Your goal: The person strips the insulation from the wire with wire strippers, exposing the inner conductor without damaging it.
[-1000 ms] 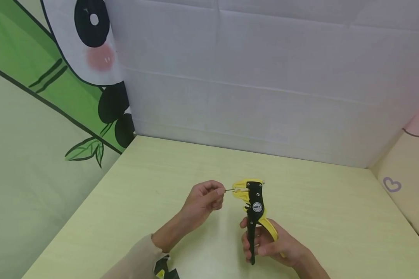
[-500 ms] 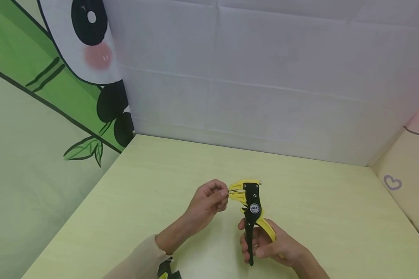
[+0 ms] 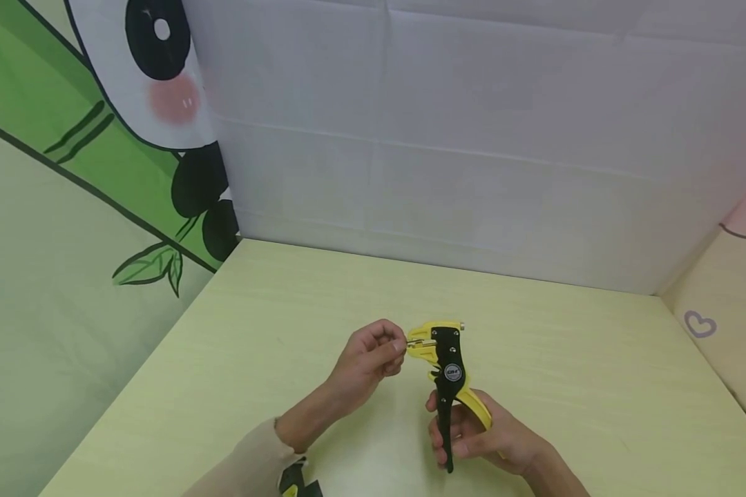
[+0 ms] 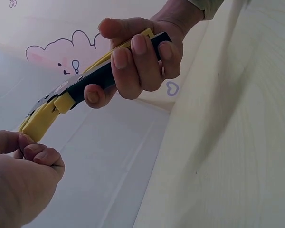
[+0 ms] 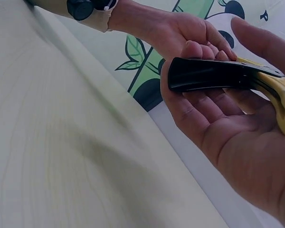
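Observation:
My right hand (image 3: 488,435) grips the handles of a yellow and black wire stripper (image 3: 450,373), held upright above the table with its yellow jaws pointing left. Thumb and index finger of my left hand (image 3: 363,366) pinch a thin wire (image 3: 412,342), whose end lies between those jaws. In the left wrist view the fingertips of my left hand (image 4: 26,180) are right at the tool's yellow head (image 4: 40,121); most of the wire is hidden there. The right wrist view shows the black handle (image 5: 209,75) across the curled fingers of my right hand (image 5: 228,123).
A pale wooden table (image 3: 273,297) lies below both hands. White cloth (image 3: 441,138) hangs behind it, and a printed panda and bamboo cloth (image 3: 118,145) covers the left side. A black and yellow object (image 3: 295,480) shows at the left sleeve.
My left hand has moved slightly right and the tool slightly left, closing the gap between fingertips and jaws. The wire reaches further in between the jaws. Over the last half second little has moved.

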